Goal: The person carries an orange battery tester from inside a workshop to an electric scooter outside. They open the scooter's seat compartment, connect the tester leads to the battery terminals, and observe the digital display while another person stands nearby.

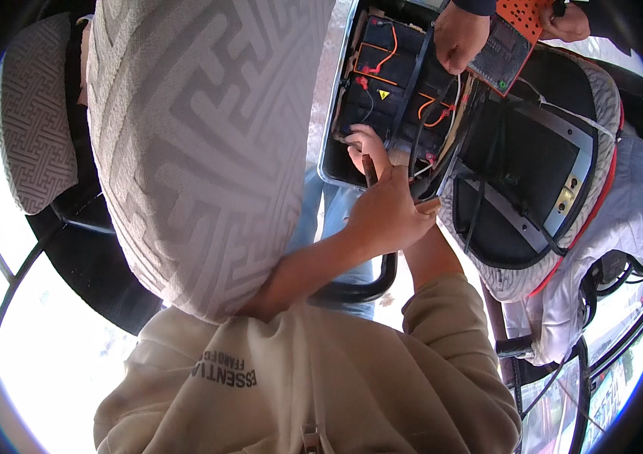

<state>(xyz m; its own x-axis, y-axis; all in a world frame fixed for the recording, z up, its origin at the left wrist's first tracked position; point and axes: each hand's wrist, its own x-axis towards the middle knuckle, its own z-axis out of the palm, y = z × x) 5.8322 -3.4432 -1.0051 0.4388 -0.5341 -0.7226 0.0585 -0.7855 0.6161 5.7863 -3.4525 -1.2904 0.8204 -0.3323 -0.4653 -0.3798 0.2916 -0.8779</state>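
My left hand (pixel 391 213) reaches across from the left and is closed, with a brown handle-like piece (pixel 369 171) and a tan end (pixel 429 206) sticking out on either side; its kind does not show. Beyond it, my right hand (pixel 367 145) lies at the near left corner of an open battery box (pixel 327 160), fingers bent and drawn together against its inner edge. Whatever they pinch is too small to make out. Inside the box sit several black batteries (pixel 389 69) joined by orange wires (pixel 392 54). My left hand hides part of my right wrist.
Another person's hand (pixel 461 38) is at a thin white wire (pixel 456 97) over the box. That person's other hand (pixel 569 24) is at an orange perforated casing (pixel 520 23). A patterned grey seat (pixel 208 136) stands left; an upturned black seat base (pixel 533 174) lies right.
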